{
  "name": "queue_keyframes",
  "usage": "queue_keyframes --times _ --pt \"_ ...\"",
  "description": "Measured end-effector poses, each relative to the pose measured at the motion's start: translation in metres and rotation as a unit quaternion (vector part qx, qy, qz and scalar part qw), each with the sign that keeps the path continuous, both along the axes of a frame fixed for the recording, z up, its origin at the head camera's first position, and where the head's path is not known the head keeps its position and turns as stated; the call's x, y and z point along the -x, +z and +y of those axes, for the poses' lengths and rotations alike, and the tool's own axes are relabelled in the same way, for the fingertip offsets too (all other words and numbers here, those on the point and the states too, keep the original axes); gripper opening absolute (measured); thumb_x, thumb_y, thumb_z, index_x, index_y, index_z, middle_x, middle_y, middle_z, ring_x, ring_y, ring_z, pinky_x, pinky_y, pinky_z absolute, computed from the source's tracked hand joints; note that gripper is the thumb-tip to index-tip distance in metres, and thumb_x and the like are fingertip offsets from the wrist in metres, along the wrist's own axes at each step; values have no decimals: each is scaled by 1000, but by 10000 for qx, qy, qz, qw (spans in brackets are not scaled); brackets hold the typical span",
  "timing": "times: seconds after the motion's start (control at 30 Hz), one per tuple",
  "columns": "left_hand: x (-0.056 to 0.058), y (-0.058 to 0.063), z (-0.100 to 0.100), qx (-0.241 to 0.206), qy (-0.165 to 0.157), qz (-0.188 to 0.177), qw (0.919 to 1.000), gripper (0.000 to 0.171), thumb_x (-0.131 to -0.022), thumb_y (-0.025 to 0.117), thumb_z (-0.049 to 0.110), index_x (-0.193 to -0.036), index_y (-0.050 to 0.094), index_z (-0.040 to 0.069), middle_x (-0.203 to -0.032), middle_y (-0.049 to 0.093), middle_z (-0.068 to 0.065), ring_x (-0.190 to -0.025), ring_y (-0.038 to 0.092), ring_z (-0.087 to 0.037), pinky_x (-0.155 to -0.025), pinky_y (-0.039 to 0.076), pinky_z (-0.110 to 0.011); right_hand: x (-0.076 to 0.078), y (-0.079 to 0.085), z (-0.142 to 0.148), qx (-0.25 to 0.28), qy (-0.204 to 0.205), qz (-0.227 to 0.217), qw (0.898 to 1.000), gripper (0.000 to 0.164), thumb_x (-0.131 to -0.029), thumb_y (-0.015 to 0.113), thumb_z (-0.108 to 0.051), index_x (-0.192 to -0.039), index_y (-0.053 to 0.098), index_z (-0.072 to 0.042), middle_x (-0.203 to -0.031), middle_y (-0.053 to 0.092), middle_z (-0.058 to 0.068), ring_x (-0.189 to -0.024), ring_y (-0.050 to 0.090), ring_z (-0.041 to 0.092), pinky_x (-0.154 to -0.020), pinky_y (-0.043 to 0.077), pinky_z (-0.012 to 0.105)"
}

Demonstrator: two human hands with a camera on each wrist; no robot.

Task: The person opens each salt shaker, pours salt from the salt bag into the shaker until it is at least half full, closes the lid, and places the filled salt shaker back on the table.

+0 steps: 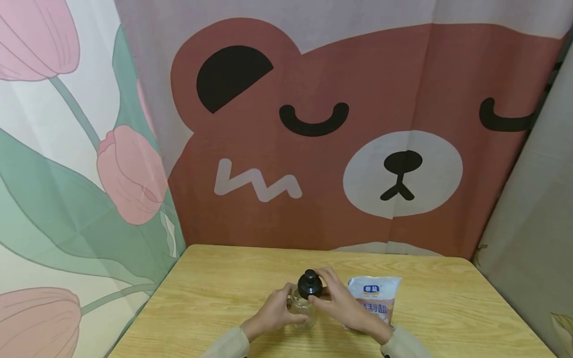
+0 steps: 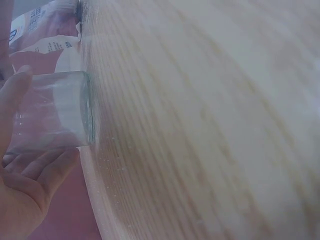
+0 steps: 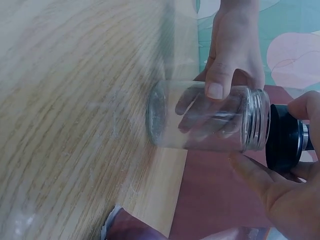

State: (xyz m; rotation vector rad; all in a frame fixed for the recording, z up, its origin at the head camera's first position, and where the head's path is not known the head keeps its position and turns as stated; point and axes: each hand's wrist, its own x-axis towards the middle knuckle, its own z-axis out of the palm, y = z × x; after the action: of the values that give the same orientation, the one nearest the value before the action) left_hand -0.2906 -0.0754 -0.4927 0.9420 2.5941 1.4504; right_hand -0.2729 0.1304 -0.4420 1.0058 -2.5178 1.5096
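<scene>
1 jar [image 3: 202, 135] gripped by L fingers [image 1: 282, 297], 1 blk lid [image 3: 283, 137] by R fingers [image 1: 330, 276] (1 bag [image 1: 377, 298] nearby)

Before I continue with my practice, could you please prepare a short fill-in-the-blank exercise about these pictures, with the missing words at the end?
1. The right hand holds a lid whose colour is ____.
2. In the head view, the packet is to the ____ of the jar that the left hand holds.
3. The curtain behind the table shows the face of a ____.

Missing words: black; right; bear.
</scene>
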Motion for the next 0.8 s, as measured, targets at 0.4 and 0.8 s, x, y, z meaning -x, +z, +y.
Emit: queue_keyframes --times 0.4,0.8 --pt "-1 0 0 -107 -123 128 9998 63 -69 75 29 -119 42 11 -114 53 -3 -97 55 -10 -75 45 -19 -5 -4 2 88 -3 -133 9999 57 -86 57 -30 -133 29 -14 -126 32 4 -96 57 20 -79 45 25" --pt "0 2 0 183 87 143 9997 63 -66 77 30 -116 44 10 -111 55 -3 -96 55 -10 -73 46 -19 -8 -5 4 267 34 -136 9995 53 -86 58 -25 -130 33 -11 -121 35 4 -95 58 19 -78 46 24"
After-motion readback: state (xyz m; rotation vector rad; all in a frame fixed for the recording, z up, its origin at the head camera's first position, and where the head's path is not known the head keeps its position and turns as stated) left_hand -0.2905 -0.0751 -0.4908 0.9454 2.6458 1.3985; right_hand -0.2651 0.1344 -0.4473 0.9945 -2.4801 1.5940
